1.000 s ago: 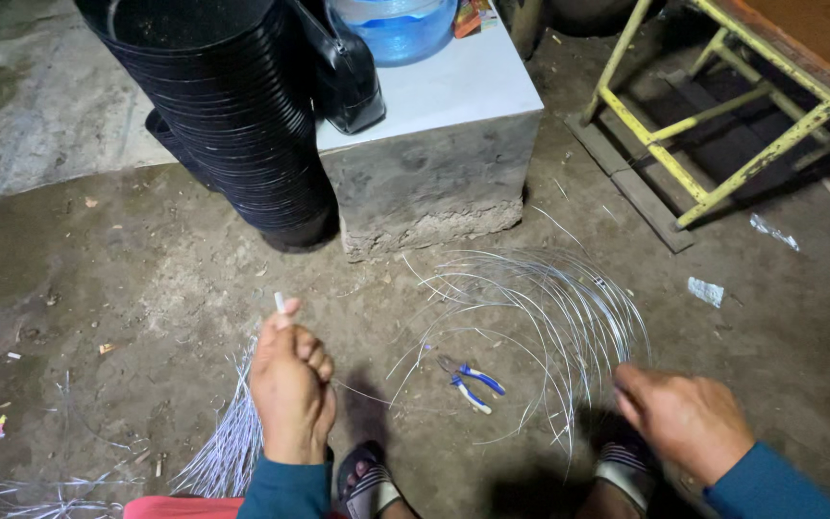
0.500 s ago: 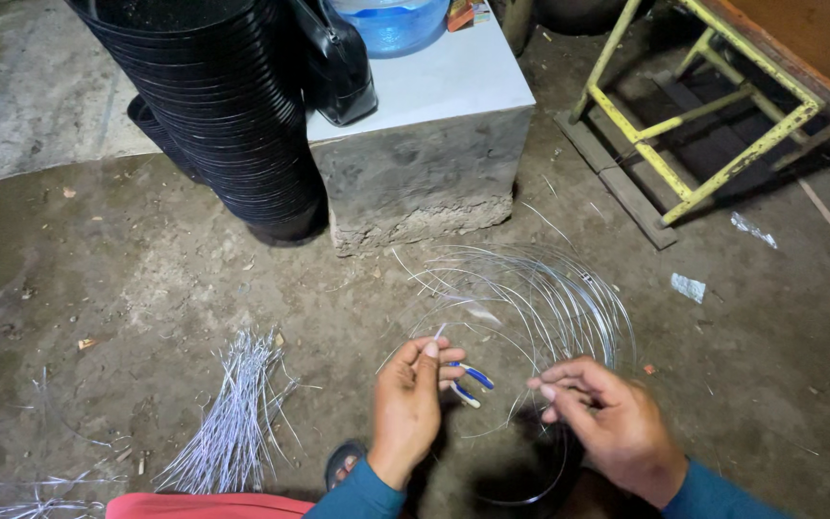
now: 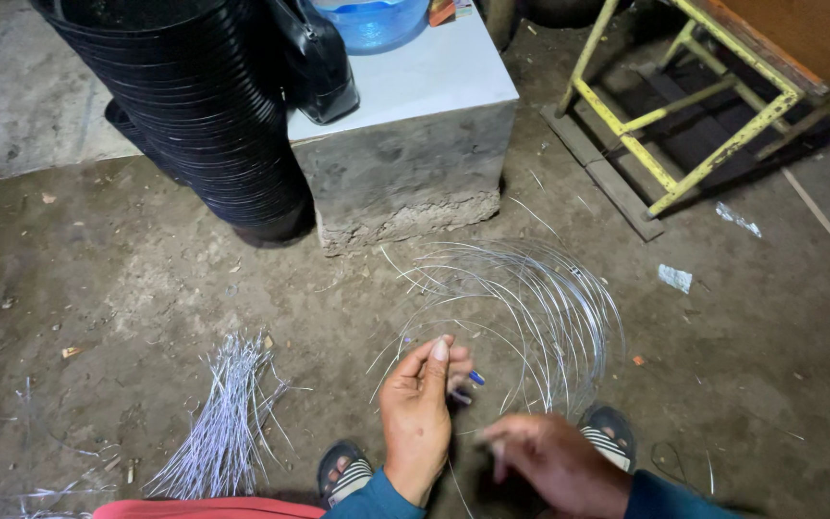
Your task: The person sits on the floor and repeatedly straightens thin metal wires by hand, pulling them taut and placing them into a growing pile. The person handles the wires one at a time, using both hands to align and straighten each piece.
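— What takes up most of the ground here?

— The dirt floor [image 3: 127,288], and on it a tall leaning stack of black tubs [image 3: 194,125] beside a grey concrete block [image 3: 405,144]. A yellow metal frame [image 3: 665,125] stands to the right of the block.

— And nearer the person?

— A loose coil of thin silver wire [image 3: 540,308] lies on the floor just in front of the feet. Off to the left, well apart from it, is a fanned bundle of cut wire pieces [image 3: 223,423].

— How are the hands placed?

— Both come up from the bottom edge in teal sleeves. The left hand [image 3: 420,413] is raised with its back to the camera, thumb pointing up and fingers curled in toward the coil. Its grip looks pressed around wire strands at the coil's near edge, though the exact strand is too fine to tell.

— The right one?

— The right hand [image 3: 554,461] sits lower, just beside the left, knuckles up and blurred. I cannot tell whether its grip is closed or spread.

— Anything small?

— A blue plier handle [image 3: 476,378] peeks out right behind the left hand's fingers, lying on the floor inside the coil.
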